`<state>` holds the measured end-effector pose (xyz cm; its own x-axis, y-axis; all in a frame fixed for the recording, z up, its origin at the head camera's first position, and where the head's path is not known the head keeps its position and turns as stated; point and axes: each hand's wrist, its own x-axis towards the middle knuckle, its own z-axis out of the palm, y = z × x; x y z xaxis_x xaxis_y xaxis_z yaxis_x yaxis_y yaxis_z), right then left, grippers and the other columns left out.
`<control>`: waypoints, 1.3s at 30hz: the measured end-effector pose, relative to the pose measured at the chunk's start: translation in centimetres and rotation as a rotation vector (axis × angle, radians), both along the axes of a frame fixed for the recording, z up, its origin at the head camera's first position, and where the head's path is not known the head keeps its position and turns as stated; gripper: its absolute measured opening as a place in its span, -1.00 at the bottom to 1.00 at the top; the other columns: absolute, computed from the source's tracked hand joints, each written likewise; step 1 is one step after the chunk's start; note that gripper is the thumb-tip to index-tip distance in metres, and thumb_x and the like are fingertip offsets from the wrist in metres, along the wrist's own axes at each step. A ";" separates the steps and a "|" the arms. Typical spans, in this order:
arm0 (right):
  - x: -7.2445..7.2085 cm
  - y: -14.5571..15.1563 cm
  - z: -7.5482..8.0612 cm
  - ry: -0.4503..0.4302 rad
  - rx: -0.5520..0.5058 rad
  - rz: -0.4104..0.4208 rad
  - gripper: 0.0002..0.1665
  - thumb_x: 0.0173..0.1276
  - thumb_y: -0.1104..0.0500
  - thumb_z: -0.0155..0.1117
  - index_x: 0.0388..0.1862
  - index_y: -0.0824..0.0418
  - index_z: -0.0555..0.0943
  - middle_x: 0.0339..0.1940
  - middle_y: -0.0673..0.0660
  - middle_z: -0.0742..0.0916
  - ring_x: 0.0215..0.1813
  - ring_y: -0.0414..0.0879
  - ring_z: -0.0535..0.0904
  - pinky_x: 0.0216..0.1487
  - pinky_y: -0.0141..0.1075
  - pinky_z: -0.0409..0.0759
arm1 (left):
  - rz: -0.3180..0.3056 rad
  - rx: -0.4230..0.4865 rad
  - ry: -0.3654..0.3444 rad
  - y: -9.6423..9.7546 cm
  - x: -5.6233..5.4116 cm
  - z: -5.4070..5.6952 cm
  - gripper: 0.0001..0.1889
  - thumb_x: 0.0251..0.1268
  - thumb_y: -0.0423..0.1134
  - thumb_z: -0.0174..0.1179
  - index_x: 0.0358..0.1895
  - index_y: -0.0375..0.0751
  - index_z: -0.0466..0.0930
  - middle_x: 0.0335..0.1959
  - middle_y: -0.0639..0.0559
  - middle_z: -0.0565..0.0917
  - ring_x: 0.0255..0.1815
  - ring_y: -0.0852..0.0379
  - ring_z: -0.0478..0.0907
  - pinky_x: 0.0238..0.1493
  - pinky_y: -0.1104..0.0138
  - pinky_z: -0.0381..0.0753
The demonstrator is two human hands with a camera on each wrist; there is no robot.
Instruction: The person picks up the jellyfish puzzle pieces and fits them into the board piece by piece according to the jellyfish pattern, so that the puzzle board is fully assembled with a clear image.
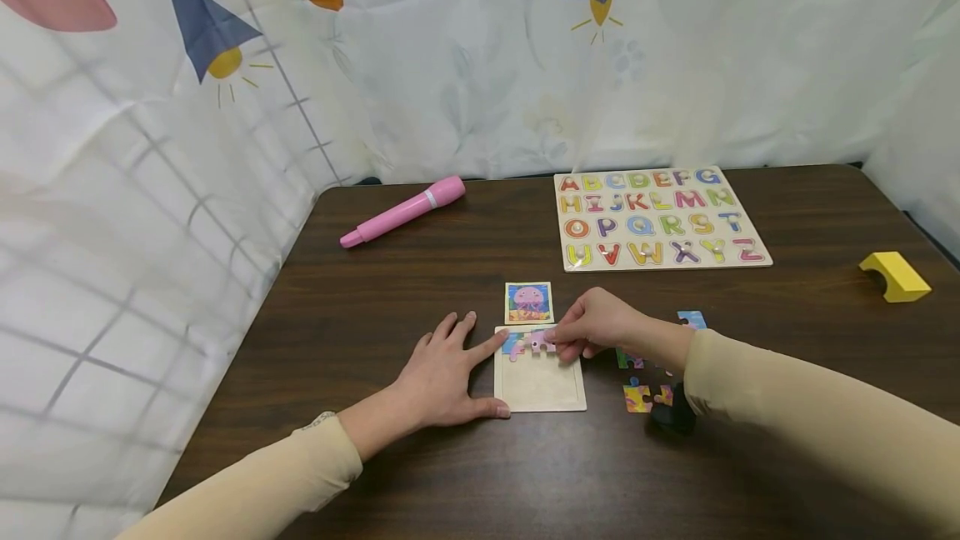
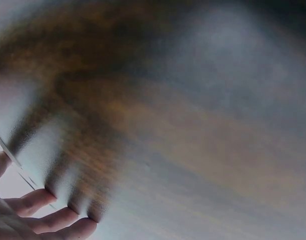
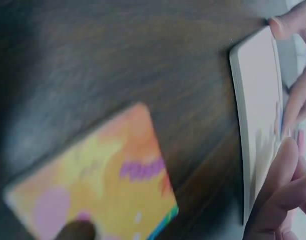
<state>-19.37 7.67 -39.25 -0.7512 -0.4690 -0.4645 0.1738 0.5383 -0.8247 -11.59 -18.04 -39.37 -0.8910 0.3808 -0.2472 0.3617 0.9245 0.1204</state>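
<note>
Because the right forearm (image 1: 660,341) lies across them, we cannot count all the loose multicoloured jigsaw pieces (image 1: 637,398) right of the square, pale wooden tray (image 1: 542,388); the left-wrist view is mostly blur. We see two hands: the left hand (image 1: 448,377), spread and gripping nothing, touches the tray's left edge; the right hand (image 1: 596,325) pinches one pink jigsaw piece (image 1: 538,342) over the tray's upper part, partly covering it. At least one blue-and-pink piece (image 1: 513,345) lies upper left in the tray. On the dark brown table (image 1: 420,282) we also count one small jellyfish card (image 1: 528,303), one pale board (image 1: 588,216) with twenty-six coloured letters, one pink stick (image 1: 401,212) and one yellow arched block (image 1: 906,277).
</note>
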 end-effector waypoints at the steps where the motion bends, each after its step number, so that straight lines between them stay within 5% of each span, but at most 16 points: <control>1: 0.1 -0.2 0.0 0.000 0.005 -0.001 -0.70 0.41 0.13 0.41 -0.35 0.37 0.79 -0.62 0.04 0.78 -0.56 -0.31 0.63 -0.53 -0.52 0.48 | 0.000 -0.001 0.000 0.0 0.0 0.0 0.01 0.08 0.58 0.20 0.62 0.38 0.12 0.64 -0.23 0.14 0.64 -0.33 0.06 0.42 -0.26 0.32; 20: 0.1 -2.3 0.7 0.006 0.163 -0.030 -0.68 0.35 0.11 0.47 -0.51 0.31 0.74 -0.68 0.06 0.76 -0.64 -0.27 0.66 -0.60 -0.48 0.35 | -0.011 -0.002 0.012 -0.1 0.1 0.1 0.01 0.07 0.58 0.20 0.61 0.34 0.15 0.63 -0.26 0.17 0.62 -0.36 0.10 0.39 -0.25 0.36; 39: 0.2 -2.6 0.7 0.072 0.239 -0.011 -0.62 0.32 0.09 0.50 -0.62 0.26 0.69 -0.69 0.07 0.74 -0.64 -0.24 0.67 -0.57 -0.47 0.52 | -0.015 -0.016 0.025 -0.1 0.0 0.0 0.01 0.06 0.60 0.19 0.60 0.38 0.16 0.62 -0.24 0.19 0.62 -0.35 0.12 0.39 -0.23 0.38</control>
